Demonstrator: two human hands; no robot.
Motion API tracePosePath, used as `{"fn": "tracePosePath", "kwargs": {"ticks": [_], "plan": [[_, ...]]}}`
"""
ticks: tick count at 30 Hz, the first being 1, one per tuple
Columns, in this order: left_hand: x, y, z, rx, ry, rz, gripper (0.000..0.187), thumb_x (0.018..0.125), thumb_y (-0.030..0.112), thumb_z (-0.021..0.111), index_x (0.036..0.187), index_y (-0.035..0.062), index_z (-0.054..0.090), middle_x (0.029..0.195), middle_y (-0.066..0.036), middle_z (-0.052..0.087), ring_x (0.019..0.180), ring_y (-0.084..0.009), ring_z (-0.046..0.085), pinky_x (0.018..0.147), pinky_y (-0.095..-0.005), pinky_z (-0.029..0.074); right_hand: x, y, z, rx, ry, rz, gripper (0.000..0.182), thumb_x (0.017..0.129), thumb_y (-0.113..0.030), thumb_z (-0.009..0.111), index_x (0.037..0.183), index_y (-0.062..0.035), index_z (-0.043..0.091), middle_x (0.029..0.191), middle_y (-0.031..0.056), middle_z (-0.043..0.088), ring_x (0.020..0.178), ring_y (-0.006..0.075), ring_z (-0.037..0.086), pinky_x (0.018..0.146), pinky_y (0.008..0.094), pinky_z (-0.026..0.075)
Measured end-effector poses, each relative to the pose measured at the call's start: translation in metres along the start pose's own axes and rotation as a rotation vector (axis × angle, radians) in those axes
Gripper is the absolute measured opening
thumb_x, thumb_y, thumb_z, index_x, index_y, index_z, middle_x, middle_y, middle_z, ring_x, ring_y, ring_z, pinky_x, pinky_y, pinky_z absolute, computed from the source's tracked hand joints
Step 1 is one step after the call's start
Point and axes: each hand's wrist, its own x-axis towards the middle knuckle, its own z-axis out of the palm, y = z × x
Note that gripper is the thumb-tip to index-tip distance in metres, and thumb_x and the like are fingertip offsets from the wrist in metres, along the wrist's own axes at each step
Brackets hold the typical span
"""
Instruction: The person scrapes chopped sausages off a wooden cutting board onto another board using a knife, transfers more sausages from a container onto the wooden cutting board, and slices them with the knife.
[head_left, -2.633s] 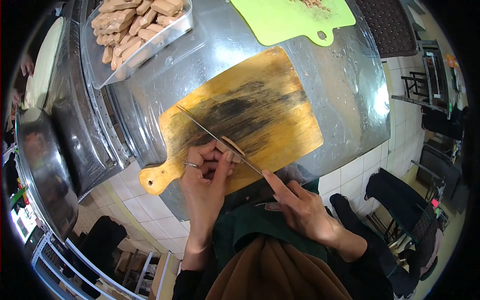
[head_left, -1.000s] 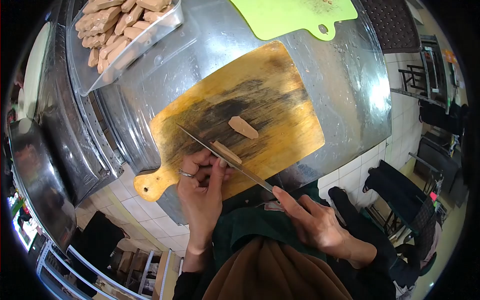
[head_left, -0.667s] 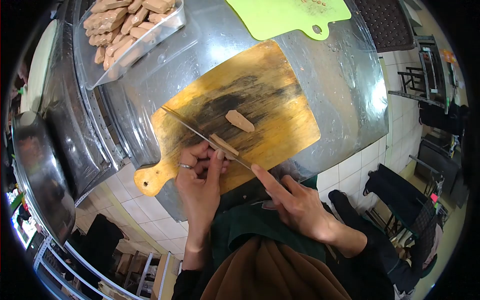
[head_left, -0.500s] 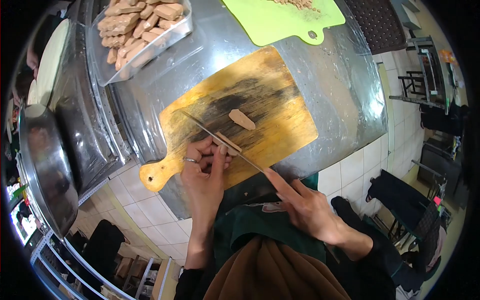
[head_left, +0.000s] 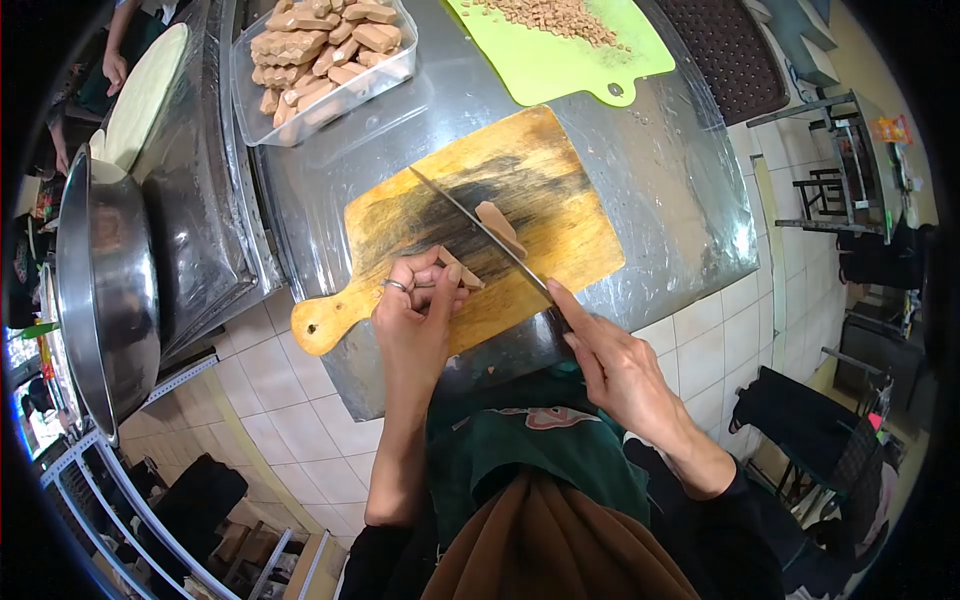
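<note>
A wooden cutting board point(head_left: 560, 150) with dark stains lies on the metal table. Over its lower left part, my left hand point(head_left: 422, 300) pinches a light-brown piece point(head_left: 460, 268) between thumb and fingers; a ring shows on one finger. My right hand point(head_left: 610, 360) is closed round a knife point(head_left: 480, 224), whose handle is hidden in the grip. The blade slants up and left across the board, to the right of the held piece. Just beyond the blade lies a second brown piece point(head_left: 502, 228), partly covered by it.
A clear plastic container point(head_left: 350, 108) of brown pieces stands at the upper left. A green board point(head_left: 545, 82) bears small brown bits. Large metal bowl point(head_left: 125, 290) at the left; dark perforated mat point(head_left: 725, 60) at the upper right. Another person's hand point(head_left: 115, 70) shows at the upper left.
The knife has moved right, from over the piece in my left hand to beside the other piece. The view has shifted, showing more of the green board and the other person.
</note>
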Motion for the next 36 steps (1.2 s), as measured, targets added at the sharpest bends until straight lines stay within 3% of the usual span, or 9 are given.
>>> {"fn": "tracePosePath", "kwargs": {"ticks": [12, 15, 18, 36], "plan": [[-0.002, 0.003, 0.000, 0.020, 0.007, -0.006, 0.022, 0.099, 0.009, 0.064, 0.117, -0.0028, 0.062, 0.086, -0.006, 0.069, 0.076, -0.0094, 0.067, 0.068, -0.0227, 0.055, -0.027, -0.026, -0.009, 0.061, -0.134, 0.045, 0.068, 0.093, 0.001, 0.060, 0.154, -0.0171, 0.037, 0.069, 0.0107, 0.048, 0.053, 0.0301, 0.053, 0.055, 0.0421, 0.050], [-0.004, 0.006, 0.001, -0.015, 0.004, -0.032, 0.022, 0.099, 0.009, 0.063, 0.118, -0.0021, 0.062, 0.088, -0.006, 0.069, 0.077, -0.0095, 0.067, 0.069, -0.0227, 0.055, -0.025, -0.033, -0.013, 0.039, -0.151, 0.059, 0.062, 0.090, 0.008, 0.059, 0.149, -0.0056, 0.044, 0.073, 0.0126, 0.052, 0.059, 0.0289, 0.053, 0.057, 0.0394, 0.049], [-0.004, 0.006, 0.000, -0.040, 0.001, -0.064, 0.021, 0.099, 0.008, 0.062, 0.118, -0.0018, 0.062, 0.091, -0.006, 0.068, 0.078, -0.0093, 0.066, 0.071, -0.0225, 0.055, -0.029, -0.026, -0.007, 0.052, -0.157, 0.037, 0.075, 0.090, 0.003, 0.060, 0.156, -0.0180, 0.033, 0.073, 0.0122, 0.049, 0.056, 0.0306, 0.056, 0.056, 0.0428, 0.051], [-0.008, 0.002, -0.001, -0.050, 0.065, -0.113, 0.025, 0.100, 0.005, 0.060, 0.124, -0.0023, 0.064, 0.100, -0.007, 0.070, 0.082, -0.0100, 0.068, 0.074, -0.0234, 0.057, -0.020, -0.034, -0.017, 0.042, -0.362, 0.162, 0.088, 0.083, 0.007, 0.061, 0.158, -0.0256, 0.027, 0.083, 0.0125, 0.050, 0.067, 0.0340, 0.063, 0.060, 0.0447, 0.057]]}}
